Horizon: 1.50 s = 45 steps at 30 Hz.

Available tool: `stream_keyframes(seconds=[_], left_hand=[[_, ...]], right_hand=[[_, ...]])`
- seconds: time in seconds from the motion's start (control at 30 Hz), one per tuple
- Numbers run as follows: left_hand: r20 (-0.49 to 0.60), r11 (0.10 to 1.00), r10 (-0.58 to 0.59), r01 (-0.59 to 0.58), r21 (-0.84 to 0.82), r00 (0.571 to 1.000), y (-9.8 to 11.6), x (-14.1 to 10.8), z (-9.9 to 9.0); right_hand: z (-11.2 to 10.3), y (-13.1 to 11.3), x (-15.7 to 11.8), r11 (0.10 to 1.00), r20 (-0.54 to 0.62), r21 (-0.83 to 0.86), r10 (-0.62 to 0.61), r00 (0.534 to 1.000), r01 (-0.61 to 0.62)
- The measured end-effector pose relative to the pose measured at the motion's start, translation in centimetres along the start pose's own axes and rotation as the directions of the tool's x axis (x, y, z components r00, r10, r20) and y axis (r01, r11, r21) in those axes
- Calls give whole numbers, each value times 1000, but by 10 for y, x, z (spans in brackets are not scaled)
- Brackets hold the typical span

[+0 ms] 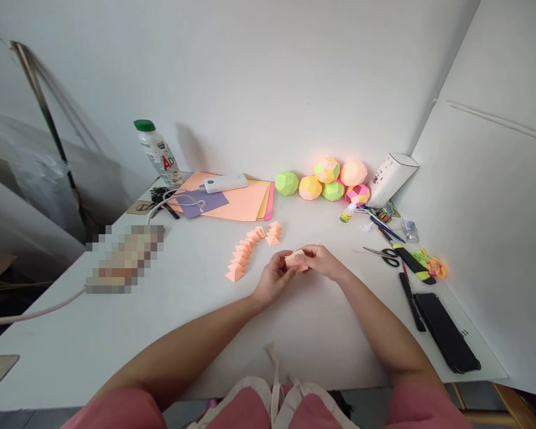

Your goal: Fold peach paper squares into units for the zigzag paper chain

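At the middle of the white table [183,298], the left hand [272,281] and right hand [322,261] grasp 1 small peach paper piece [296,260] btwn them, fingers on both sides, partly hiding its folds. It's prob. v. light, thin & bendy but stiffer along creases; matte look suggests low slip. Squeezing could crush it or soften corners, so best hold = light fingertip pinch at opp. edges, esp. where layers double up, w/ pts left free. Just left & far of the hands, a curved row of folded units [240,256] runs from near left to far right, w/ a short cluster [273,234] by its far end; these look fragile too, better taken by the flat sides than the tips. Farther left, peach sheets [243,208] lie under a white device [226,183]; far right of them, paper balls [310,187] sit by the wall; scissors [389,256] lie to the right.
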<state>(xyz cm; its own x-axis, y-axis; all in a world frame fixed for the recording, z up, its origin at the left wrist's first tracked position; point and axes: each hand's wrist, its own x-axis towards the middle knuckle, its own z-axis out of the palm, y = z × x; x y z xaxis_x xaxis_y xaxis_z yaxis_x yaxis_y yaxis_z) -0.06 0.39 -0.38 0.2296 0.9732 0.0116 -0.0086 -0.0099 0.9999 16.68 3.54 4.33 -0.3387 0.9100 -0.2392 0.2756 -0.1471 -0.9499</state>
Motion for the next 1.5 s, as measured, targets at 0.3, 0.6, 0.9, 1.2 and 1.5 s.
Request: stream_keyframes(seconds=[0.3, 0.6, 0.9, 1.2, 1.5], left_hand=[[67, 985, -97, 106, -135, 993, 7, 1, -4], [89, 957, -88, 109, -269, 992, 12, 3, -7], [75, 899, -205, 218, -379, 976, 7, 11, -13], [107, 957, -161, 182, -226, 981, 8, 7, -11], [98, 979, -102, 117, -169, 990, 7, 3, -6]], right_hand=[[12, 23, 2, 965, -45, 123, -228, 973, 232], [11, 26, 1, 961, 40, 126, -252, 967, 246], [19, 36, 1, 840, -34, -81, -541, 840, 537], [21, 35, 4, 910, -153, -118, -412, 898, 397], [23, 34, 1, 965, -166, 24, -253, 953, 260]])
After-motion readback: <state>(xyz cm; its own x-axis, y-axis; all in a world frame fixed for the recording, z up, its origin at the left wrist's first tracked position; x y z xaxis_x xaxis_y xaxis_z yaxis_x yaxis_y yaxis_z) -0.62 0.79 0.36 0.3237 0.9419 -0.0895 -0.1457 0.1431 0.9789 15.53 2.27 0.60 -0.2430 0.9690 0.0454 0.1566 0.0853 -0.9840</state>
